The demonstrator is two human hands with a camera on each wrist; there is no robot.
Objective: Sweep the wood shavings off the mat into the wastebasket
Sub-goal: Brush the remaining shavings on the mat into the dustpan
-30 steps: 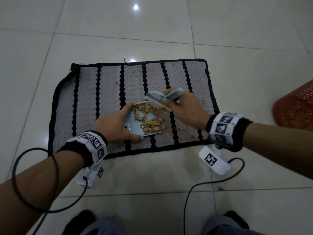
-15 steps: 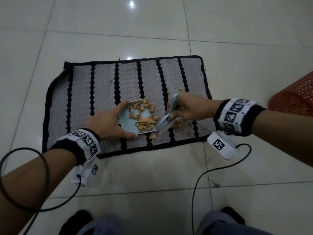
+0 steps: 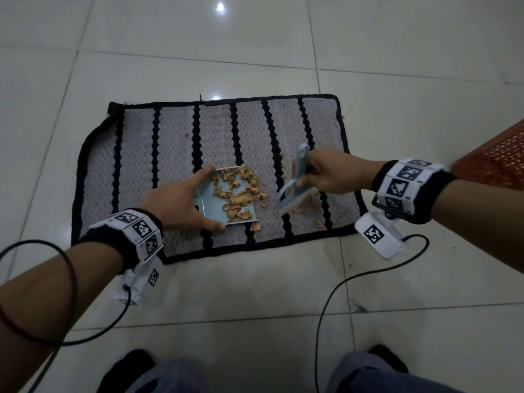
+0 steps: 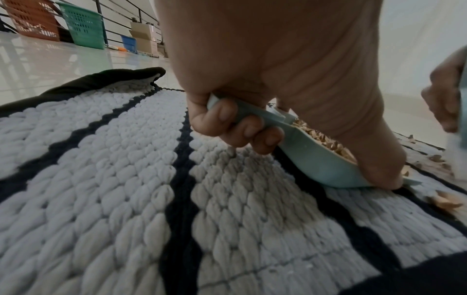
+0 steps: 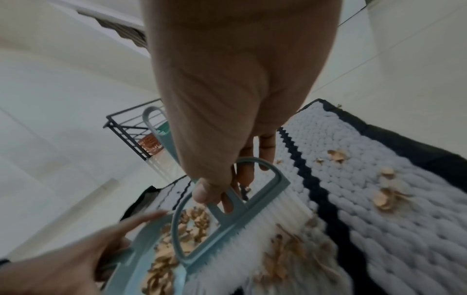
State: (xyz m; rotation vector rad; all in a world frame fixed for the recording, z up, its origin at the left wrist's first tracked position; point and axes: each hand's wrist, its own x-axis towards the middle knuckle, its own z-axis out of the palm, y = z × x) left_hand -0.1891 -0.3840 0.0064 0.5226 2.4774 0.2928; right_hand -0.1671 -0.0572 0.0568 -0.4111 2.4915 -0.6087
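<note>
Pale floor tiles point(image 3: 397, 66) surround the striped mat point(image 3: 175, 143), where wood shavings point(image 3: 236, 191) fill a blue dustpan point(image 3: 226, 211) gripped by the left hand point(image 3: 175, 202). Right hand point(image 3: 331, 174) fingers clench a brush point(image 3: 295, 194) just right of the pan; strays point(image 5: 384, 197) lie beyond. Tilting the shallow pan could spill the load. An orange wastebasket point(image 3: 499, 157) waits far right, across open floor.

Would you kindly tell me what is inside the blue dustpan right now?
The dustpan holds a loose pile of tan wood shavings, spread across most of its floor. The left hand grips its back edge and covers that part, so what lies there cannot be seen.
</note>
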